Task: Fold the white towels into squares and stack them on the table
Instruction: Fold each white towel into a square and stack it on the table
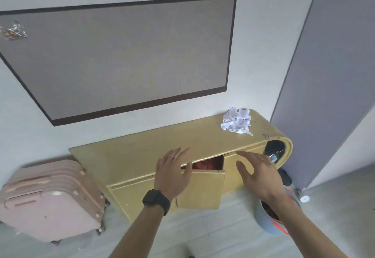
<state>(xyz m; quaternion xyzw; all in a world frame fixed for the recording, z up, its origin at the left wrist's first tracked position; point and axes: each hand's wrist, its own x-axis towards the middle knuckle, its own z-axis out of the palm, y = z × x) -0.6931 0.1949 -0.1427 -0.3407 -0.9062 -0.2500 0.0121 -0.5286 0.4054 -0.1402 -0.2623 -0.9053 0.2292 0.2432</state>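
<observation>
The crumpled white cloth towels sit on the far right end of the long yellow counter. The right grip is nearer than the left grip. Both are spread open, holding nothing.

Nothing here can be read: no words, labels, brands or numbers. A small dark mark near the right end of the desk is too blurred (whether it is writing cannot be told).
</observation>
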